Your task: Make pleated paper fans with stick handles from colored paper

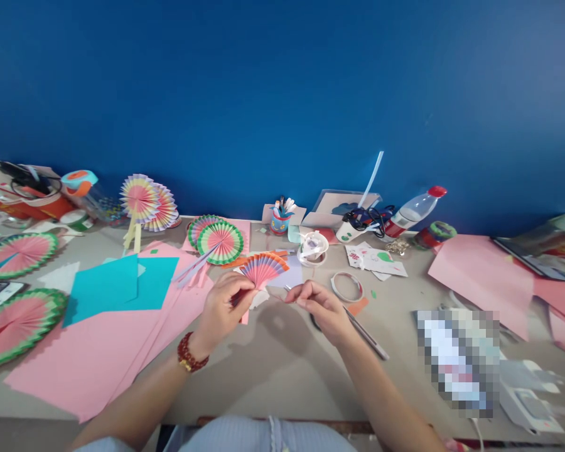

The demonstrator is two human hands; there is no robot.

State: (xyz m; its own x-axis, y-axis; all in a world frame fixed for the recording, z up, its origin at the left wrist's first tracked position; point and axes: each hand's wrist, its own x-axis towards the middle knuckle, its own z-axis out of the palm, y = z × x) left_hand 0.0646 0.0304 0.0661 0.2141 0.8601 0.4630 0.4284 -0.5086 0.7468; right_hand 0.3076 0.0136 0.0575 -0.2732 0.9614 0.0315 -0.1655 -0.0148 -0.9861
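My left hand (pixel 226 307), with a dark red beaded bracelet at the wrist, pinches the gathered base of a small pleated paper fan (pixel 263 271). The fan is half spread, pink inside with purple and orange toward its rim. Close to its right, my right hand (pixel 322 307) is closed with thumb and forefinger together on a thin strand (pixel 277 295) that runs toward the fan's base. A small silvery tip shows at the right fingertips; its kind I cannot make out. Both hands are raised over the grey table (pixel 245 383).
Teal paper (pixel 108 285) and large pink sheets (pixel 75 364) lie left. Finished round fans (pixel 220 242) stand behind. A tape roll (pixel 347 287) and a dark pen-like stick (pixel 367 336) lie right, near a tilted bottle (pixel 412 213). A blue wall (pixel 282 94) closes the back.
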